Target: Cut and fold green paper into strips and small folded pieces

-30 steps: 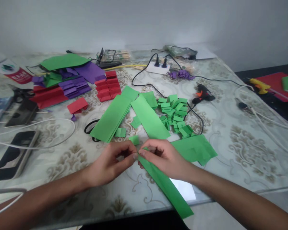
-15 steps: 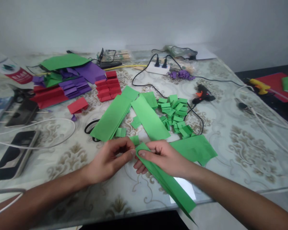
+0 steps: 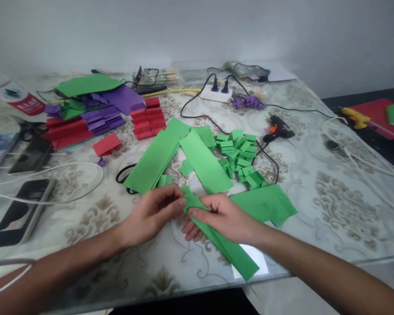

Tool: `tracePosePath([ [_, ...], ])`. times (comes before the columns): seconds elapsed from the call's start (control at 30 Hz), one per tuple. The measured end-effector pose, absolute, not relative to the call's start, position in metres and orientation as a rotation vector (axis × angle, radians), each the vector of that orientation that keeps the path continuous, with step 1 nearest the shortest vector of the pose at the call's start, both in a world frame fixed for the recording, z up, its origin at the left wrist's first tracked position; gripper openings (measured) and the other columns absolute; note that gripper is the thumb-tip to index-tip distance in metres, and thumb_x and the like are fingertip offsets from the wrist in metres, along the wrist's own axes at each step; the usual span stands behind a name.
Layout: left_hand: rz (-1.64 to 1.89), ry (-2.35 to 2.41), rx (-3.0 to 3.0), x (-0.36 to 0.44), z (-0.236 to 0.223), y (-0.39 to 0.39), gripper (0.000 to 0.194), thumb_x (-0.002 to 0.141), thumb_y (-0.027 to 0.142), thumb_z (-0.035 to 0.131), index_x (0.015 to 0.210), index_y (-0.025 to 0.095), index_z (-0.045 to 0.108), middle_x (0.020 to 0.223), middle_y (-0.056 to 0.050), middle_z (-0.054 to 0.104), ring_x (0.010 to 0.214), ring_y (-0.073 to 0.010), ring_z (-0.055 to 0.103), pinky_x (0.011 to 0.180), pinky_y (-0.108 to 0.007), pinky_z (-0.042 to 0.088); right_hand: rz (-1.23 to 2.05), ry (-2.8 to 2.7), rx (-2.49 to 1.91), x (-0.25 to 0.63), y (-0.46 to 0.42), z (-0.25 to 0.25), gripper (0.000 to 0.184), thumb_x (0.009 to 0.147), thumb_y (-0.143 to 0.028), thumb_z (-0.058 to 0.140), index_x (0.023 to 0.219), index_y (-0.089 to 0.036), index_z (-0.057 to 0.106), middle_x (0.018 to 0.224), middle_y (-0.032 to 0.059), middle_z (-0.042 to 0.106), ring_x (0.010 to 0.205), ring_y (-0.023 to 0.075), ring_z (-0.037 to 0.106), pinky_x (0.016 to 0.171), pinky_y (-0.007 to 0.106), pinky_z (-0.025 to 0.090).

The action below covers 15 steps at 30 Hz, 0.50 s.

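Observation:
Both my hands meet at the near middle of the table over a long green paper strip (image 3: 228, 249). My left hand (image 3: 153, 214) pinches the strip's top end, fingers curled. My right hand (image 3: 221, 216) grips the same strip from the right, thumb on top and fingers under it, folding its end over. The strip runs down and right past the table's front edge. A small green folded piece (image 3: 165, 180) lies just beyond my left hand.
Long green strips (image 3: 154, 159), a pile of small green folded pieces (image 3: 239, 155), a green sheet (image 3: 265, 203), red and purple folded paper (image 3: 98, 120), a black glue gun (image 3: 277, 129), a power strip (image 3: 216, 92), cables, scissors (image 3: 124, 175), phones (image 3: 19, 212) at the left.
The strip has been drawn up toward my hands, its lower end shorter over the table edge. Its top end is now curled over between my fingers, and both hands have shifted slightly away from me.

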<state>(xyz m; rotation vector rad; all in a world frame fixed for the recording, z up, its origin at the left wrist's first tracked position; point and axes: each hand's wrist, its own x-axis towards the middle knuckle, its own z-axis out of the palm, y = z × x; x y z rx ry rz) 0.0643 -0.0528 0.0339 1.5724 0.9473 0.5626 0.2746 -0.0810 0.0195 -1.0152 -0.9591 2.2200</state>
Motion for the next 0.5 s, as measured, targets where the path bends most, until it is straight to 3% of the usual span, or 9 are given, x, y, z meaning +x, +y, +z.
tracePosePath([
  [0.27,0.610,0.979,1.612,0.062,0.038,-0.048,0.035,0.100,0.041,0.058,0.074,0.017,0.059,0.063,0.002,0.052,0.059,-0.0112,0.047,0.054,-0.023,0.040,2.239,-0.976,-1.004,0.276,-0.080,0.023,0.044,0.083,-0.054,0.079,0.085,-0.010,0.075,0.083,0.0092,0.079,0.071,0.0170,0.077,0.069,0.029,0.063],
  [0.5,0.681,1.038,1.631,0.053,0.043,-0.034,0.035,0.100,0.040,0.059,0.074,0.017,0.060,0.062,0.002,0.055,0.057,-0.0112,0.049,0.054,-0.024,0.041,2.216,-1.037,-1.006,0.282,-0.075,0.029,0.039,0.086,-0.051,0.078,0.084,-0.011,0.076,0.072,0.0042,0.075,0.061,0.0136,0.071,0.063,0.026,0.059],
])
